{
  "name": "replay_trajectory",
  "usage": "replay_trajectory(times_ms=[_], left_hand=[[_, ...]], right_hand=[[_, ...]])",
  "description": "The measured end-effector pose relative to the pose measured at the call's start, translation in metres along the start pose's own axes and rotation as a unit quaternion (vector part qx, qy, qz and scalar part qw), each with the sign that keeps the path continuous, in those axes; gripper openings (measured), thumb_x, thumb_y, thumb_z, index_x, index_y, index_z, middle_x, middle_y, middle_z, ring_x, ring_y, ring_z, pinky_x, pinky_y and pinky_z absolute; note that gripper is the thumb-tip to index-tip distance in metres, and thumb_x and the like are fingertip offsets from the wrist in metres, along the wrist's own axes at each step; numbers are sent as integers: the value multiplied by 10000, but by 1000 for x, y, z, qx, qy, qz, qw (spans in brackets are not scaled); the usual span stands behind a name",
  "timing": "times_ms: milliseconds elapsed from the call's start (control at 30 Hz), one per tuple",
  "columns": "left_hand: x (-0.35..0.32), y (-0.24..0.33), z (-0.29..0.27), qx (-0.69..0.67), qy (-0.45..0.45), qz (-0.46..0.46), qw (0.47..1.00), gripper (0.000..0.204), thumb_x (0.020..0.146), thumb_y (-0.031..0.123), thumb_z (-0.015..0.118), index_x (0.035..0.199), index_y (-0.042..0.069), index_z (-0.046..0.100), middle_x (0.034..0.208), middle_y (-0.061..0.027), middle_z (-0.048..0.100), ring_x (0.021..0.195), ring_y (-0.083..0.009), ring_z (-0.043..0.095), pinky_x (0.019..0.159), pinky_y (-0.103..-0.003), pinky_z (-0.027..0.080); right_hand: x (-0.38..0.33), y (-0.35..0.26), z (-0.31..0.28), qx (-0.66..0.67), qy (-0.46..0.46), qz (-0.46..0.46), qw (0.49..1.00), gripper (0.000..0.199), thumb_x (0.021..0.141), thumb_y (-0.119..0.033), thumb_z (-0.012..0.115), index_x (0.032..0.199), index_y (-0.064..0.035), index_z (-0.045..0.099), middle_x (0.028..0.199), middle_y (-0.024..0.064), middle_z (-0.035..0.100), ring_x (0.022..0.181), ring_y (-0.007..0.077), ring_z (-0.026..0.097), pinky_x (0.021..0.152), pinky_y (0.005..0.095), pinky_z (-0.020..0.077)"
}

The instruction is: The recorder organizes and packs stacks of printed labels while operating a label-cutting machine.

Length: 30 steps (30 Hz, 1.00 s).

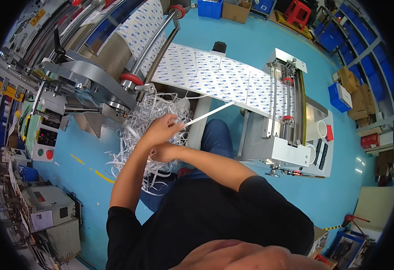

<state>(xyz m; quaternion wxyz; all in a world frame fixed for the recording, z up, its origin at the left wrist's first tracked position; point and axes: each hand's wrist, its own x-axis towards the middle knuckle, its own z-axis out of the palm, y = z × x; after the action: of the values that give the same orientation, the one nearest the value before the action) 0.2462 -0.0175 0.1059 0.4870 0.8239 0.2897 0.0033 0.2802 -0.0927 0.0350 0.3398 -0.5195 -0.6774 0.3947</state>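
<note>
A wide white web (215,76) printed with small blue marks runs from rollers at upper left across a machine bed to a white cutting unit (287,112). A narrow white trim strip (208,113) stretches from the web's near edge to my left hand (161,129), which pinches its end. My right hand (162,153) lies just below the left one, its fingers curled against a heap of tangled white paper strips (138,130). Whether it grips any of them is hidden.
A grey metal roller frame (78,78) with red collars stands at left. A control box with a red button (44,139) sits further left. Blue crates (338,96) and cardboard boxes stand on the blue floor at right. Grey cabinets (48,211) stand at lower left.
</note>
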Motion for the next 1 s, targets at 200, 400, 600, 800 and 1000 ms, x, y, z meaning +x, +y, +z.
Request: replay_trajectory(times_ms=[200,400,600,800,1000], left_hand=[[24,17,-6,23,-3,-7,1000,401,871,352,632,1020,-20,635,823,-101,659,774,-156,610,692,-301,480],[33,10,-7,87,-103,-4,991,469,829,436,639,973,-8,682,772,-146,676,688,-205,620,657,-329,493],[28,16,-9,-19,-119,-80,989,418,878,395,606,776,-8,650,656,-60,613,653,-129,569,617,-308,457],[8,-3,-28,6,44,1,999,347,908,344,574,829,9,617,667,-11,524,664,-85,448,599,-285,387],[-15,-26,-34,-17,151,-7,988,341,947,306,522,814,-4,571,675,15,473,681,-74,416,622,-268,377]], right_hand=[[-3,50,-14,-3,-40,131,991,320,864,-288,567,1017,-10,611,910,202,660,842,306,632,737,416,484],[-12,51,-43,-21,6,160,987,495,850,-347,595,1228,-29,550,1249,218,552,1172,344,514,977,407,408],[-20,71,-31,179,41,146,972,412,860,-255,619,1161,20,555,1054,158,623,952,251,612,795,349,494],[-42,120,-34,561,197,220,774,324,861,-57,600,1162,28,516,960,98,612,822,148,601,639,262,504],[-76,118,-1,405,222,163,872,247,832,-53,648,1070,-44,586,959,55,615,814,149,590,736,288,503]])
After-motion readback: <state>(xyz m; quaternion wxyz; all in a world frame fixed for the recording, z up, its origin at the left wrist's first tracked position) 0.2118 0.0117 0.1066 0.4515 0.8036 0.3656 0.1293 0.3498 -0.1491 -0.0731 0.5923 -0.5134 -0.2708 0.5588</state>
